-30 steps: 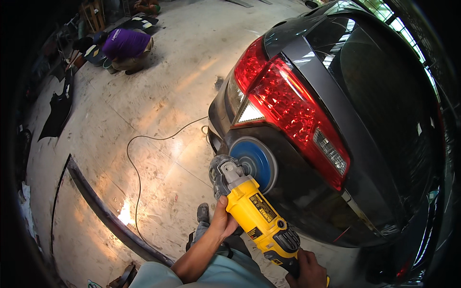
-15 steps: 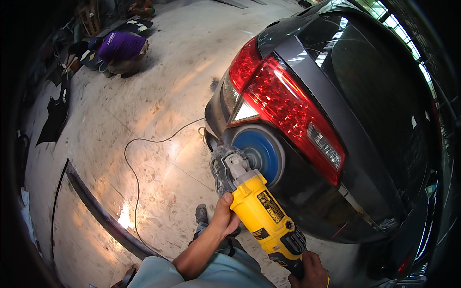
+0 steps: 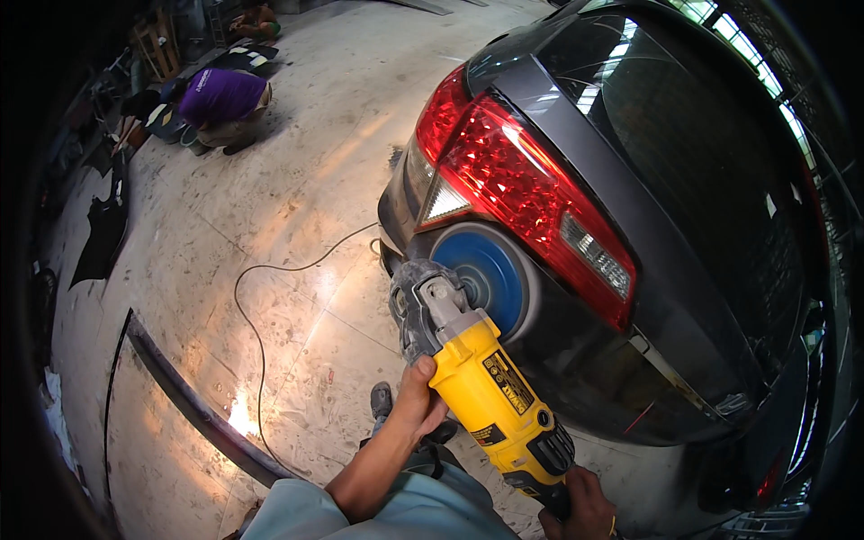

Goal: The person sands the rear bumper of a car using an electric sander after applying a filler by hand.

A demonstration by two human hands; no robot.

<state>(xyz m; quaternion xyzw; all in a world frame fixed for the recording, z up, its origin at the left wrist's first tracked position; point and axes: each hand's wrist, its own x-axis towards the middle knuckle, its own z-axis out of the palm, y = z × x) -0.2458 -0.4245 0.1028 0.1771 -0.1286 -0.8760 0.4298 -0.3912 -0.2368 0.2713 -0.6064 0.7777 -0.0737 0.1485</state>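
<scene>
A yellow and grey power polisher [image 3: 504, 396] is held between my two hands. My left hand [image 3: 421, 400] wraps around its front body behind the grey gear head, and my right hand [image 3: 583, 508] grips the black rear handle. The polisher's round pad with its blue backing disc [image 3: 486, 274] rests against the dark grey rear bumper [image 3: 576, 382] of a car, just below the red tail light [image 3: 531, 184]. The pad's face is hidden against the bumper.
A thin cord [image 3: 262, 351] loops over the concrete floor [image 3: 306, 207]. On the left lie a long dark curved strip [image 3: 193, 405] and a black panel [image 3: 103, 234]. Farther back a person in a purple shirt [image 3: 223, 97] crouches; another person [image 3: 258, 22] sits beyond.
The view has shifted slightly, so the car appears a little farther left. Both hands keep their hold on the polisher, and the pad stays against the bumper under the tail light.
</scene>
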